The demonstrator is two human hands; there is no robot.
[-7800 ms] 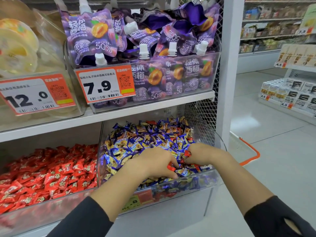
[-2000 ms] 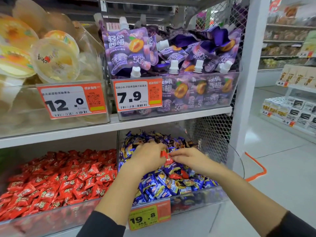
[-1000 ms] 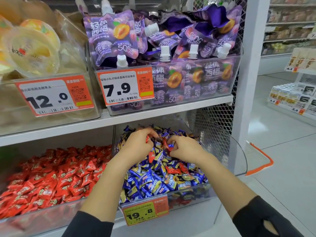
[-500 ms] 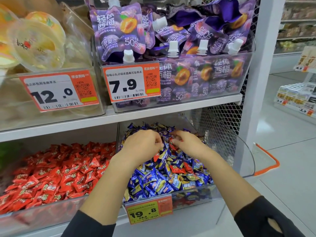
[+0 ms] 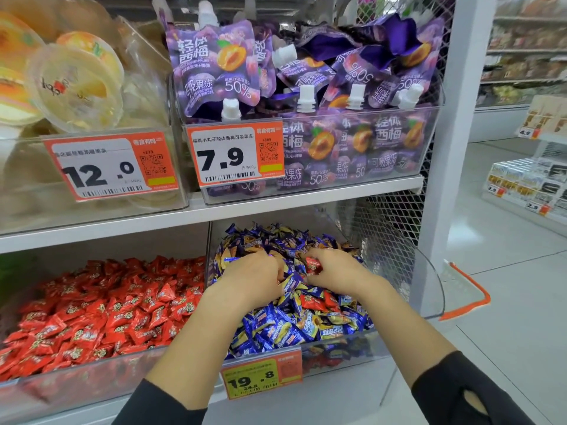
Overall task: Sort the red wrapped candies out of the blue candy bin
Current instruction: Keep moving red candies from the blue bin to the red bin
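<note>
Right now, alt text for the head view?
Both hands dig in the clear bin of blue wrapped candies; the right hand pinches a red wrapped candy, the left hand curls into the pile. The red candy bin sits left.

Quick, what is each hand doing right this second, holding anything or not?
Left hand: fingers curled down into the blue candies; whether it holds any cannot be told.
Right hand: pinching a red wrapped candy.

The left hand (image 5: 256, 279) hides its own fingertips and whatever they hold. Red candy bin (image 5: 76, 384), at nine o'clock, is cut by the frame's edge, front blurred.
</note>
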